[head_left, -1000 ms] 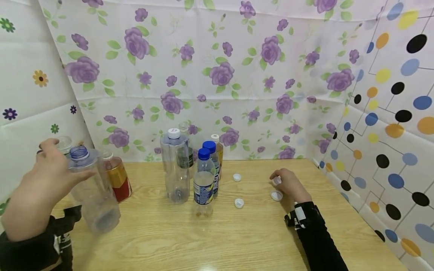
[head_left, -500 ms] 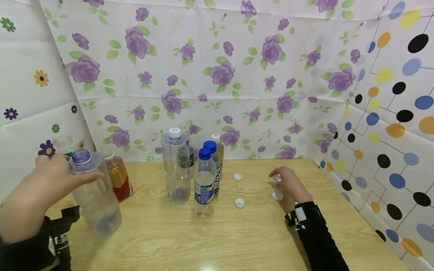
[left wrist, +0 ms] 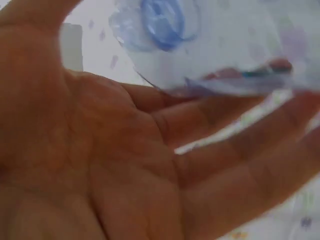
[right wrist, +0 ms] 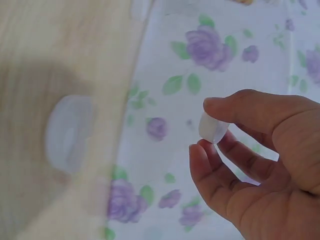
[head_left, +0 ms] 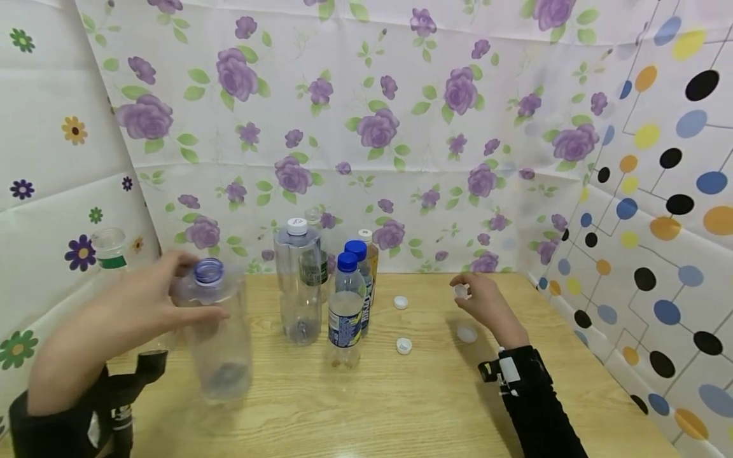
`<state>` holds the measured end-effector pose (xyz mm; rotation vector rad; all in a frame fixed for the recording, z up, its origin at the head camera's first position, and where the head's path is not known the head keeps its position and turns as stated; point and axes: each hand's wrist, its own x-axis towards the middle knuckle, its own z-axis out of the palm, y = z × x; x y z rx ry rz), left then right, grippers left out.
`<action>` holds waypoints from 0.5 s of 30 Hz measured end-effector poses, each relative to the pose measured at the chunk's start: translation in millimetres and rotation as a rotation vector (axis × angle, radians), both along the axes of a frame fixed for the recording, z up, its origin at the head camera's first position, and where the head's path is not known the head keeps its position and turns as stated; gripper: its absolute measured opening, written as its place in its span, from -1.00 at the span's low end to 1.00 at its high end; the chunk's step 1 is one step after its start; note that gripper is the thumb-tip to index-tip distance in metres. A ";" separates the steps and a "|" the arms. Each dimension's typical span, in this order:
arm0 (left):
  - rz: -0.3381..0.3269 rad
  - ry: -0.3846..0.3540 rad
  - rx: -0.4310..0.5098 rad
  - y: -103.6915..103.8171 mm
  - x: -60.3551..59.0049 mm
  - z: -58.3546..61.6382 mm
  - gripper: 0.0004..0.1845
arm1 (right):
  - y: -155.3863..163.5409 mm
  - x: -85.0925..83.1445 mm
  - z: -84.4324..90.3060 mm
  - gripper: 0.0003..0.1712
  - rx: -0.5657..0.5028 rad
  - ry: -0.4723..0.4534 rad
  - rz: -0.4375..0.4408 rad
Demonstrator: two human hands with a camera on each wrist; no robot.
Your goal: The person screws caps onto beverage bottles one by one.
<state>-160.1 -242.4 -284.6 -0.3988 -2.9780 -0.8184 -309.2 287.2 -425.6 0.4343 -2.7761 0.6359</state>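
Observation:
My left hand [head_left: 128, 302] grips a large clear plastic bottle [head_left: 220, 356] near its shoulder, thumb in front. The bottle's bluish neck [head_left: 209, 272] is uncapped. In the left wrist view, the fingers [left wrist: 215, 120] lie along the bottle's clear wall [left wrist: 240, 45], blurred. Over at the right, my right hand [head_left: 487, 302] pinches a small white bottle cap [right wrist: 212, 127] between thumb and fingertips, raised over the tabletop. A wider white lid [head_left: 466, 333] lies on the table just below that hand. Two more white caps, a far one [head_left: 401, 303] and a near one [head_left: 404, 346], lie left of it.
Mid-table stands a group: a tall clear bottle with a white cap [head_left: 299, 286], two blue-capped bottles, the front one [head_left: 345, 318] labelled, and others behind. Another clear bottle with a green band [head_left: 111, 261] is behind my left hand. Patterned sheets [head_left: 366, 127] enclose the table.
My left hand has carried the large clear bottle to the right, now in front of where the red-and-yellow bottle showed. My right hand has lifted the small cap from beside the wider lid.

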 end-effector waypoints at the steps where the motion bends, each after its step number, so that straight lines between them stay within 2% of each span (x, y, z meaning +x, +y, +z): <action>1: -0.040 0.005 0.022 7.2 1.8 -0.5 0.05 | -2.5 2.1 2.8 -0.66 -0.004 0.010 0.004; 6: -0.236 0.003 0.178 49.9 8.4 -1.5 -0.04 | -18.3 14.7 21.1 -0.64 -0.072 0.088 0.024; 10: -0.322 0.012 0.254 89.3 12.0 -8.2 -0.03 | -34.2 27.2 38.3 -0.61 -0.155 0.253 0.071; 13: -0.351 -0.007 0.317 115.6 11.7 -19.2 -0.06 | -48.9 41.4 51.6 -0.57 -0.210 0.383 0.126; 15: -0.384 -0.008 0.376 128.4 8.7 -27.0 -0.09 | -59.6 53.4 60.5 -0.55 -0.245 0.428 0.172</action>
